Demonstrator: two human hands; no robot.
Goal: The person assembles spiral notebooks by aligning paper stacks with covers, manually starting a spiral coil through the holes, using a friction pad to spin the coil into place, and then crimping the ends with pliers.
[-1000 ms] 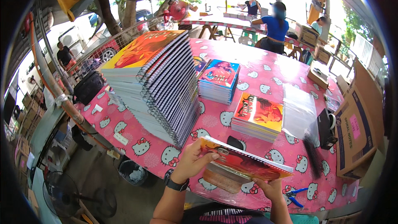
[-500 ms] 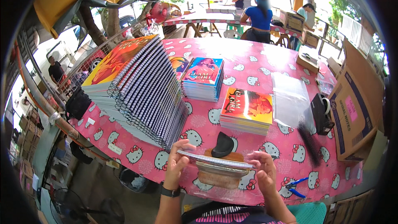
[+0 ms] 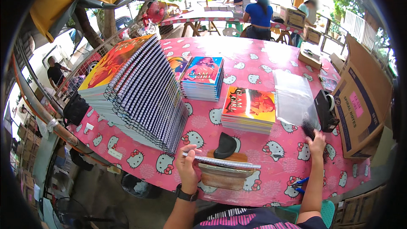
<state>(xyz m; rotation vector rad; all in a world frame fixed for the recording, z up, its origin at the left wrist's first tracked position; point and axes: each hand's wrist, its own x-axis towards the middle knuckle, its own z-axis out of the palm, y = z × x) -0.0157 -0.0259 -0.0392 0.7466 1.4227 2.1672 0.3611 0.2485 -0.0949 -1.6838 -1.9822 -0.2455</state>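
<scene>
My left hand point(image 3: 188, 166) holds a spiral notebook point(image 3: 224, 162) flat, edge-on, above a brown wooden block point(image 3: 223, 177) at the near table edge. My right hand point(image 3: 316, 142) reaches out to the right and touches a black brush-like tool point(image 3: 310, 128) lying on the pink patterned tablecloth point(image 3: 280, 152). A small black curved object point(image 3: 224, 145) lies just behind the notebook.
A tall slanted stack of spiral notebooks point(image 3: 135, 91) fills the left side. Two lower notebook stacks point(image 3: 249, 108) point(image 3: 203, 77) stand mid-table. Clear plastic sleeves point(image 3: 293, 97), a black tape dispenser point(image 3: 325, 110) and an open cardboard box point(image 3: 360, 101) are at right. People work at a far table point(image 3: 203, 15).
The notebook went from tilted to flat over the wooden block. My right hand let go of it and moved right to the black tool. My left hand keeps hold.
</scene>
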